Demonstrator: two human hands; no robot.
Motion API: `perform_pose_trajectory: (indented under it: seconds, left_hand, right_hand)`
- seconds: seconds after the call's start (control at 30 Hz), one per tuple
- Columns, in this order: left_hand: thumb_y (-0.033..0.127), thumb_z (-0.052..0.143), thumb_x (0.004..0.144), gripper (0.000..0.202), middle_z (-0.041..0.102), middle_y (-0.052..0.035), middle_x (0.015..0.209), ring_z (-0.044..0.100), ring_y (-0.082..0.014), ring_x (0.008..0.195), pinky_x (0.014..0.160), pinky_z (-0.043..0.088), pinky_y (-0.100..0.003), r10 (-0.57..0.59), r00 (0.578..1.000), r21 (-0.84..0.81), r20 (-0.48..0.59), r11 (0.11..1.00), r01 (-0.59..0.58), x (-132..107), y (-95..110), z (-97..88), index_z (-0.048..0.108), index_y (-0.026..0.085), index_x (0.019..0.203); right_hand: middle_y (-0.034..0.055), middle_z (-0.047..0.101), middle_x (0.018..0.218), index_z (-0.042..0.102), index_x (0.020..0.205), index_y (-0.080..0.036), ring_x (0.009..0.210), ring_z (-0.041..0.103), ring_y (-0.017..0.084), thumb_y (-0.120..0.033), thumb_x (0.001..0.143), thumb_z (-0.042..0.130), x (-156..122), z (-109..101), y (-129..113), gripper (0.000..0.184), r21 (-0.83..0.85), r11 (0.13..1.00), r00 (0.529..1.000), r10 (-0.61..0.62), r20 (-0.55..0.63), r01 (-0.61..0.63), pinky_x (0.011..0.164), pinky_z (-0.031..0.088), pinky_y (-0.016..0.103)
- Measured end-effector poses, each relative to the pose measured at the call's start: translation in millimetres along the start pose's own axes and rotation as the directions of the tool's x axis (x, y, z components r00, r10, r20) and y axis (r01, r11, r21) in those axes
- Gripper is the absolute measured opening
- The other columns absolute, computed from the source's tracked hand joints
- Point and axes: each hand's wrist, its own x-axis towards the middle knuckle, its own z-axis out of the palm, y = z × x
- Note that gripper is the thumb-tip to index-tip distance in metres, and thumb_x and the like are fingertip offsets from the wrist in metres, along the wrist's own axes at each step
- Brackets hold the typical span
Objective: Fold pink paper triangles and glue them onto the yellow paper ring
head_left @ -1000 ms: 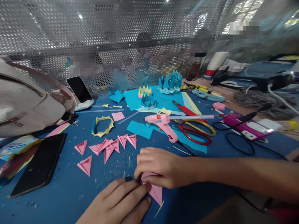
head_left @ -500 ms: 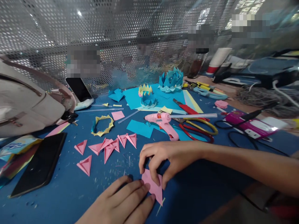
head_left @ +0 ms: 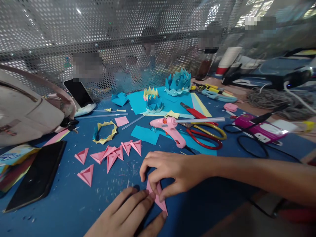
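Observation:
A piece of pink paper [head_left: 160, 201], folded to a point at its lower end, lies on the blue table between my hands. My left hand [head_left: 130, 210] holds it down from the left, fingertips on its edge and thumb at the lower tip. From above, my right hand [head_left: 168, 174] has its bent fingers and thumb closed on the paper's right-hand fold, covering part of it. To the left lie several folded pink paper triangles [head_left: 85, 175], some overlapping. A ring of yellow and blue folded paper [head_left: 112, 135] sits behind them.
A pink glue gun [head_left: 172, 126] lies beyond my right hand, beside scissors [head_left: 204, 140]. Farther back stand blue paper flowers [head_left: 179, 83]. A dark phone [head_left: 37, 177] and a bag [head_left: 27, 105] are at left; a purple power strip [head_left: 259, 126] with cables is at right.
My right fingers and thumb have drawn closer together, and the paper's right side is now folded inward, making it narrower. The whole view has shifted slightly.

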Motion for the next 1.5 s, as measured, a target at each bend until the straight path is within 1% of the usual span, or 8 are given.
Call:
perform_pose_trajectory:
  seconds: [0.2,0.3,0.53,0.73,0.9,1.07,1.27,1.5]
  left_hand:
    - [0.023,0.035,0.107,0.039,0.072,0.0029,0.117,0.065,-0.0143,0.108,0.103,0.047,-0.028,0.025,1.000,0.030,0.002,0.999,-0.025,0.2,2.5,-1.0,0.058,0.031,0.137]
    - [0.023,0.035,0.107,0.038,0.072,0.0016,0.113,0.065,-0.0132,0.105,0.109,0.041,-0.029,-0.005,1.000,0.005,-0.012,1.000,0.005,3.4,4.0,0.3,0.060,0.028,0.136]
    - [0.021,0.035,0.107,0.038,0.073,0.0033,0.113,0.065,-0.0135,0.105,0.116,0.030,-0.034,-0.034,0.999,-0.009,-0.021,0.999,0.034,5.7,8.0,2.5,0.063,0.029,0.132]
    - [0.022,0.035,0.107,0.038,0.073,0.0026,0.112,0.064,-0.0141,0.107,0.113,0.035,-0.032,0.000,1.000,0.005,-0.014,1.000,0.000,4.7,5.6,0.8,0.063,0.029,0.132]
    - [0.030,0.033,0.108,0.038,0.073,0.0025,0.111,0.065,-0.0140,0.105,0.110,0.039,-0.030,0.017,1.000,0.019,-0.003,1.000,-0.017,5.8,4.0,-1.0,0.063,0.030,0.132]
    - [0.024,0.037,0.107,0.037,0.073,0.0025,0.111,0.066,-0.0138,0.104,0.110,0.041,-0.032,0.004,1.000,0.020,-0.027,1.000,-0.003,5.2,4.5,0.4,0.062,0.033,0.132]
    - [0.025,0.038,0.106,0.038,0.074,0.0034,0.110,0.067,-0.0140,0.105,0.103,0.048,-0.031,-0.002,0.999,0.015,-0.044,1.000,0.002,6.0,6.4,1.0,0.057,0.038,0.136]
    - [0.023,0.035,0.107,0.042,0.074,0.0040,0.109,0.066,-0.0136,0.105,0.108,0.042,-0.031,-0.029,0.998,0.035,-0.051,0.999,0.030,2.9,10.1,3.7,0.053,0.039,0.140]
  right_hand:
    - [0.0088,0.061,0.116,0.064,0.085,-0.016,0.105,0.054,0.019,-0.025,0.089,0.071,0.0,0.3,-3.1,0.011,-0.046,0.999,1.000,0.000,-0.003,0.000,0.094,0.039,0.031]
    - [0.0090,0.061,0.116,0.064,0.084,-0.016,0.104,0.054,0.019,-0.024,0.089,0.070,0.0,1.3,-3.6,0.011,-0.054,0.999,1.000,0.000,-0.006,0.000,0.093,0.040,0.031]
    - [0.0090,0.061,0.117,0.064,0.085,-0.016,0.105,0.052,0.020,-0.022,0.089,0.069,-1.2,2.9,-5.9,0.009,-0.092,0.996,1.000,0.018,-0.013,-0.019,0.093,0.040,0.032]
    - [0.0086,0.061,0.117,0.063,0.086,-0.016,0.103,0.052,0.019,-0.023,0.091,0.066,-2.0,3.6,-8.0,0.008,-0.125,0.992,1.000,0.022,-0.011,-0.023,0.092,0.040,0.031]
    - [0.0082,0.060,0.118,0.062,0.086,-0.017,0.106,0.052,0.020,-0.024,0.092,0.064,-2.9,3.6,-7.6,0.009,-0.135,0.991,1.000,0.023,-0.005,-0.024,0.094,0.040,0.032]
    - [0.0091,0.061,0.118,0.061,0.086,-0.017,0.108,0.052,0.021,-0.024,0.092,0.063,-2.6,2.9,-7.2,0.009,-0.129,0.992,1.000,0.012,-0.001,-0.012,0.094,0.040,0.033]
    - [0.0094,0.060,0.118,0.063,0.088,-0.017,0.107,0.052,0.021,-0.026,0.093,0.063,-2.2,2.8,-5.4,0.010,-0.120,0.993,1.000,-0.001,0.006,0.002,0.095,0.040,0.034]
    - [0.0096,0.061,0.118,0.062,0.089,-0.017,0.107,0.051,0.021,-0.027,0.093,0.065,-1.7,2.1,-5.1,0.011,-0.121,0.993,1.000,-0.004,0.005,0.005,0.094,0.040,0.033]
